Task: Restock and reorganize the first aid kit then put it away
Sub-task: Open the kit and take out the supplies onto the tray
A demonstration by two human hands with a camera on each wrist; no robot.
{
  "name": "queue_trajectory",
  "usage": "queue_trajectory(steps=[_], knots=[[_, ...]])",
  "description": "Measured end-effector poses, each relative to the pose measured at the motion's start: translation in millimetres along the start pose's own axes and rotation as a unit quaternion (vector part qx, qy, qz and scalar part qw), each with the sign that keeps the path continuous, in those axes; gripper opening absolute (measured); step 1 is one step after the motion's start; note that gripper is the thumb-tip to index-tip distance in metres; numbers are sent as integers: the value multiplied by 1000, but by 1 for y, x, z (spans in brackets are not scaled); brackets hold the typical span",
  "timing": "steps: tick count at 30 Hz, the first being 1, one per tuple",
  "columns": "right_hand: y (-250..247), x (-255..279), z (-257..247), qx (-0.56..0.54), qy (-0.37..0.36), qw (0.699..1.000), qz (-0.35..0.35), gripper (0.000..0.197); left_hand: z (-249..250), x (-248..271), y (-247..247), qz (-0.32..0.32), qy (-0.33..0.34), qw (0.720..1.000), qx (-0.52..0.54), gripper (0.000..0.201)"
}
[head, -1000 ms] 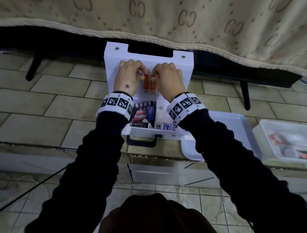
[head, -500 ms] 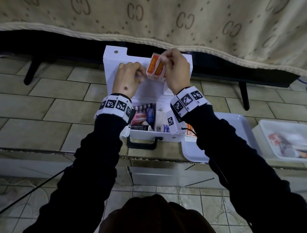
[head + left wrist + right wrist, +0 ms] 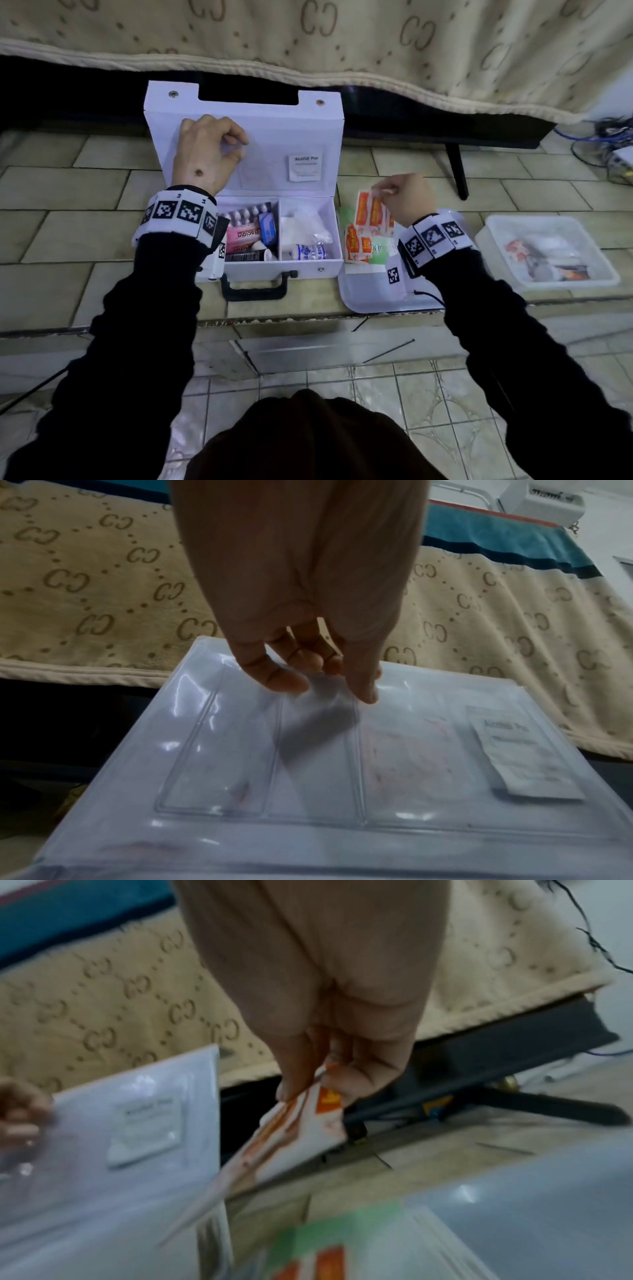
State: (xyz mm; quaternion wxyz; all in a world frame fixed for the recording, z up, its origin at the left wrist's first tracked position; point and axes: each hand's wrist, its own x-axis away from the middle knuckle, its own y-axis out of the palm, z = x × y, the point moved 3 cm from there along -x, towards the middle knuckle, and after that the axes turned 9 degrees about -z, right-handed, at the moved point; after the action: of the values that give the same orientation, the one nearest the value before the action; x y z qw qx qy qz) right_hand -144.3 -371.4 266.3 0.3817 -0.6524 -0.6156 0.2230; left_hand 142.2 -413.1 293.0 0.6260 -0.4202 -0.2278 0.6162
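Observation:
The white first aid kit [image 3: 308, 270] stands open, its lid [image 3: 274, 137] leaning back with clear pockets [image 3: 315, 764]. An alcohol pad [image 3: 305, 167] sits in the rightmost pocket. My left hand [image 3: 236, 147] pinches the clear pocket film near the lid's top, seen close in the left wrist view [image 3: 329, 691]. My right hand [image 3: 382, 192] pinches a bunch of orange-and-white plaster packets [image 3: 371, 212], hanging over the white tray [image 3: 376, 298] right of the kit. In the right wrist view the packets [image 3: 294, 1139] dangle from the fingertips. The kit holds a pink box [image 3: 245, 236], a blister pack [image 3: 245, 214] and a bandage roll [image 3: 308, 253].
More orange packets and a green packet [image 3: 376, 251] lie in the tray. A clear tub [image 3: 599, 274] of supplies stands far right. A bed with a beige blanket [image 3: 342, 41] overhangs behind, with a black leg [image 3: 457, 171]. The tiled ledge ends at a step [image 3: 274, 318] near me.
My right hand has pulled the plaster packets out of the lid pocket and carried them right and down over the tray. The left hand has stayed at the lid.

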Motion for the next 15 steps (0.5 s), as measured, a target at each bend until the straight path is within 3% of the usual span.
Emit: queue_trajectory(steps=[3,11,15], knots=[[18,-2,15,15,42,997,-58,18,3,1,-1,1,8,1000,-12,15],[33,-11,21,4,71,996,-51,11,5,0,-2,3,4,1000,-21,13],[28,-11,18,17,61,997,-43,32,2,-1,0,3,-1,1000,-13,12]])
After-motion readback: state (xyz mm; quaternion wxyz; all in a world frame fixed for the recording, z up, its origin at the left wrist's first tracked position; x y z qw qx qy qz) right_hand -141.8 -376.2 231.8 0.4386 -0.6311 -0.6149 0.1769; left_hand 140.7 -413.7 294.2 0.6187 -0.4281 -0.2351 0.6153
